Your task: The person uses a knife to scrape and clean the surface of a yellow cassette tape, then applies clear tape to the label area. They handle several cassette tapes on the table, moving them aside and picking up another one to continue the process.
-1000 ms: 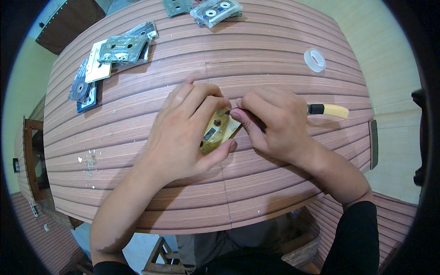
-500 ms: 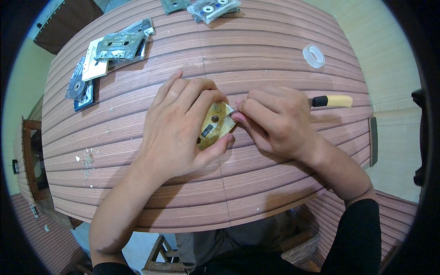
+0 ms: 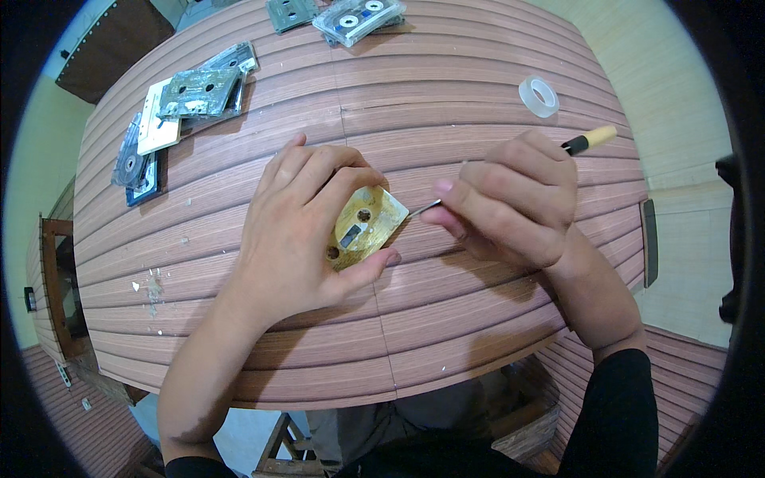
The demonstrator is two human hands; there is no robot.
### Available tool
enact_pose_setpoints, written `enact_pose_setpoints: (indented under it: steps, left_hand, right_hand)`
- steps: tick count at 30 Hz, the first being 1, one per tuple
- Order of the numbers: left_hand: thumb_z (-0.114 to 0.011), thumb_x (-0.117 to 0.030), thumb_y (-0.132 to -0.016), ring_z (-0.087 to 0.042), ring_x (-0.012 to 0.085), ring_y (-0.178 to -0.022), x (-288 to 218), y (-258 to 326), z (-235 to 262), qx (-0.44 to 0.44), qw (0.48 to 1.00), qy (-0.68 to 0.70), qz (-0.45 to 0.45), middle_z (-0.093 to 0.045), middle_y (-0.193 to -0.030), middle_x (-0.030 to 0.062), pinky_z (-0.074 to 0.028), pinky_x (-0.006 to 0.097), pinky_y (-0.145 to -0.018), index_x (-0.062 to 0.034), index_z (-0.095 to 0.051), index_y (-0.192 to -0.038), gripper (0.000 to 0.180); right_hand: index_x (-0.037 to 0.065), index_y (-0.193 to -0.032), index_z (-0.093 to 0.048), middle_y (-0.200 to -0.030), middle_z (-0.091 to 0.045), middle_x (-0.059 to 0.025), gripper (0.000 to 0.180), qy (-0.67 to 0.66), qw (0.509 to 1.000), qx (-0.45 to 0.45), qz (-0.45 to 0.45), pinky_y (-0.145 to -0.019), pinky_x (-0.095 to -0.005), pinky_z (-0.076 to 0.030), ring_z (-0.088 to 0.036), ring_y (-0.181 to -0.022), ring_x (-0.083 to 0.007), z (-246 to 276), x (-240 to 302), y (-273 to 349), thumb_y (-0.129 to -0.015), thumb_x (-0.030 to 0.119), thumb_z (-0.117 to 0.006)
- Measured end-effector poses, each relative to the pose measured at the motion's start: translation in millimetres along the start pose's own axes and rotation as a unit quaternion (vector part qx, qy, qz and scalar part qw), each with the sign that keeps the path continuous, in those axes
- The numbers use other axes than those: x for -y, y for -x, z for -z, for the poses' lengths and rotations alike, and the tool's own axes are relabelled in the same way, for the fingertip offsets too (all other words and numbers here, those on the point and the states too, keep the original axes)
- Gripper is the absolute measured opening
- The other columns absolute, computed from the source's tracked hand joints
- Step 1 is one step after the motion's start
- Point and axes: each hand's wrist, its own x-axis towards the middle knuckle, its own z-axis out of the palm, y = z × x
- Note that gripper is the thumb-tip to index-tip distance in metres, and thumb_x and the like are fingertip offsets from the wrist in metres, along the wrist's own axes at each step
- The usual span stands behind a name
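Observation:
A yellowed cassette tape (image 3: 369, 227) lies on the table, its label side up and its surface worn and patchy. My left hand (image 3: 299, 227) wraps round its left side, fingers along the far edge and thumb at the near edge. My right hand (image 3: 510, 203) is closed round the metal shaft of what looks like a screwdriver, whose yellow and black handle (image 3: 591, 139) sticks out behind the hand. Its thin tip (image 3: 424, 208) points left and is at the cassette's right corner; whether it touches cannot be told.
Several cassettes (image 3: 199, 93) lie heaped at the far left. More cassettes (image 3: 358, 20) sit at the far edge. A clear tape roll (image 3: 539, 97) rests at the far right. Small pale crumbs (image 3: 151, 287) are scattered at the left of the wood-patterned table (image 3: 446, 319).
My right hand has drawn back to the right with the screwdriver, its handle now tilted further away. More of the cassette's right side shows. My left hand keeps its hold.

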Motion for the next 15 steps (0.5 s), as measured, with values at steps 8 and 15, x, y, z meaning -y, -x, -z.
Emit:
enact_pose_setpoints:
  steps: [8, 15]
  left_hand:
    - [-0.107, -0.053, -0.075, -0.071, 0.0371, -0.14, 4.5, 3.7, -14.3, -0.028, 0.97, 0.224, 0.094, -0.076, -0.151, 0.0172, -0.042, 0.052, -0.135, -0.0045, -0.039, -0.178, 0.132]
    - [-0.104, -0.05, -0.076, -0.07, 0.039, -0.131, 9.5, 4.9, -9.0, -0.039, 0.994, 0.09, 0.039, -0.081, -0.145, 0.0105, -0.051, 0.053, -0.118, -0.0089, -0.036, -0.179, 0.129]
  right_hand:
    - [0.009, -0.099, -0.076, -0.081, -0.067, -0.0058, 0.02, -0.07, 0.979, 0.089, -0.171, -0.061, -0.0429, -0.048, -0.067, -0.07, -0.0287, -17.9, 10.2, -4.3, -0.092, 0.02, -0.092]
    - [0.005, -0.1, -0.08, -0.076, -0.066, -0.008, 0.017, -0.122, 0.966, 0.078, -0.213, -0.058, -0.0411, -0.046, -0.064, -0.063, -0.0268, -22.6, 12.2, -2.5, -0.092, 0.012, -0.093]
